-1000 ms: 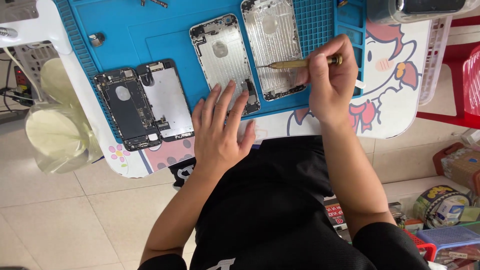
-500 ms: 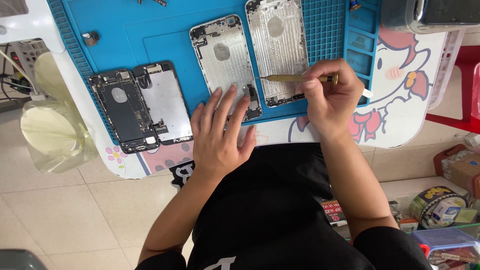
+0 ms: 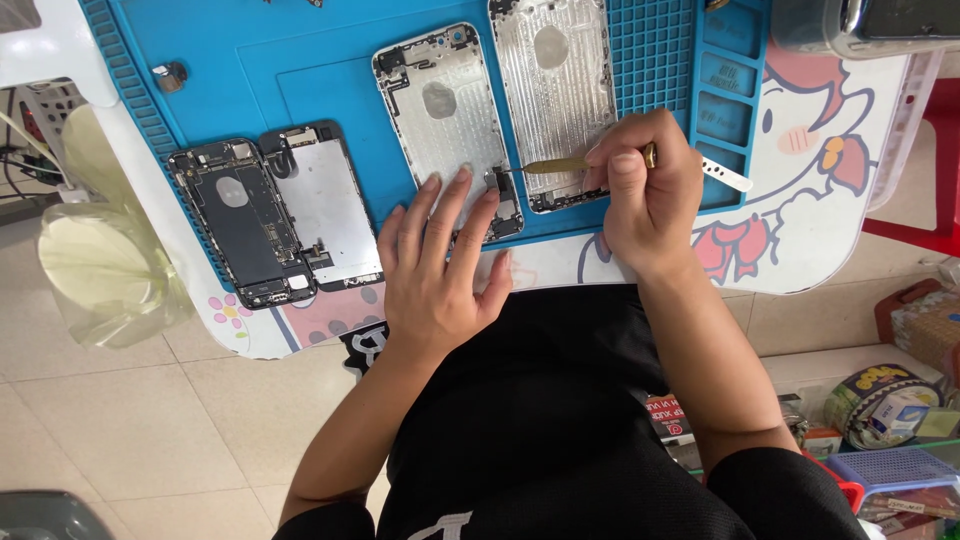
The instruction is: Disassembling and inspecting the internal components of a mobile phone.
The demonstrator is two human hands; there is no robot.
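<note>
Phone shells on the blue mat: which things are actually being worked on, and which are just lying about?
In use:
left hand pressing the middle silver shell
right hand holding the brass-coloured tool
blue mat

Lying about:
right silver shell
opened dark phone
small screw cup
tape rolls

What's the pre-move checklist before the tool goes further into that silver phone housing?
1. Left hand pins the silver phone housing: ok, fingertips rest on its lower end.
2. Right hand grips the brass-coloured tool: ok, pinched near its rear.
3. Tool tip at the housing's lower edge: ok; exact contact cannot tell.
4. Housing fully on the blue work mat: ok.
5. Second silver housing clear of the tool: not ok, the shaft crosses its lower end.
6. Loose screws near the tip: cannot tell.
</note>
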